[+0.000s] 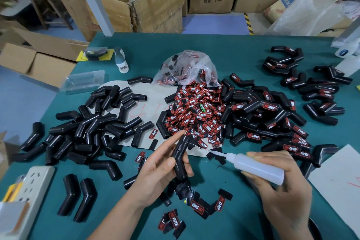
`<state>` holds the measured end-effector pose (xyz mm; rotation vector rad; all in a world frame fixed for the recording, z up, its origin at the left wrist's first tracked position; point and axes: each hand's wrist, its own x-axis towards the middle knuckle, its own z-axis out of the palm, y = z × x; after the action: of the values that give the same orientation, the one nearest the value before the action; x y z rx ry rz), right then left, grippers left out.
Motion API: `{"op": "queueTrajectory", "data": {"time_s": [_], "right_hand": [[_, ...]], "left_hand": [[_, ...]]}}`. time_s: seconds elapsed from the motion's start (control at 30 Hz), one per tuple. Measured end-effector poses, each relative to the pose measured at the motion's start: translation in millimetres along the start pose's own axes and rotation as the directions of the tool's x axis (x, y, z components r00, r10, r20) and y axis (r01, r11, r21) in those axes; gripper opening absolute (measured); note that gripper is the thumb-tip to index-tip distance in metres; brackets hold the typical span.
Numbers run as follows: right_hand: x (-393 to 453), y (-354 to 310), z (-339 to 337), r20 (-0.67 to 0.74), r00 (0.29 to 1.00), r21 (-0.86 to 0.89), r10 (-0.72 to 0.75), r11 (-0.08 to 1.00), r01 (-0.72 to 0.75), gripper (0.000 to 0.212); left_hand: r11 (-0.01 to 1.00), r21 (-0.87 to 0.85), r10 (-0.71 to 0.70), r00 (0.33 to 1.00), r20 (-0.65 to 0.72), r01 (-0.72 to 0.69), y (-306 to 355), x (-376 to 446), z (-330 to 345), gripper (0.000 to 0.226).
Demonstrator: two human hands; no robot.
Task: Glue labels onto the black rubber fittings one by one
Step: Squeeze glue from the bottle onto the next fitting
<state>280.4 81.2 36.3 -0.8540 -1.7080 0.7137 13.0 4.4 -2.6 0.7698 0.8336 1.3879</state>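
Observation:
My left hand grips a bent black rubber fitting upright above the table, index finger stretched along it. My right hand holds a translucent glue bottle on its side, the thin nozzle pointing left toward the fitting with a small gap. A heap of red-and-black labels lies in the middle. Unlabelled fittings are piled at the left. Labelled fittings are piled at the right.
A plastic bag of labels sits behind the heap. Loose labels lie near my wrists. A white power strip lies at the left edge, and a white board at the right. Cardboard boxes stand behind the green table.

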Motion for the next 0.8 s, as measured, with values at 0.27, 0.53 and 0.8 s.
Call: {"op": "queueTrajectory", "data": {"time_s": [0.27,0.53,0.8], "right_hand": [[1.0,-1.0,0.2,-0.007,1.0,-0.001,-0.005,1.0,0.005,0.03],[-0.9,0.3,-0.3,-0.017,1.0,0.009,-0.004,1.0,0.004,0.03],[0.2,-1.5,0.7,-0.014,1.0,0.019,0.002,1.0,-0.002,0.029]], "left_hand": [[1.0,-0.011,-0.006,1.0,-0.004,0.006,0.0,-0.4,0.3,0.066],[1.0,-0.021,-0.015,1.0,0.0,0.015,1.3,-0.6,2.0,0.068],[0.999,-0.036,-0.013,1.0,-0.004,0.012,2.2,-1.0,3.7,0.067]]}}
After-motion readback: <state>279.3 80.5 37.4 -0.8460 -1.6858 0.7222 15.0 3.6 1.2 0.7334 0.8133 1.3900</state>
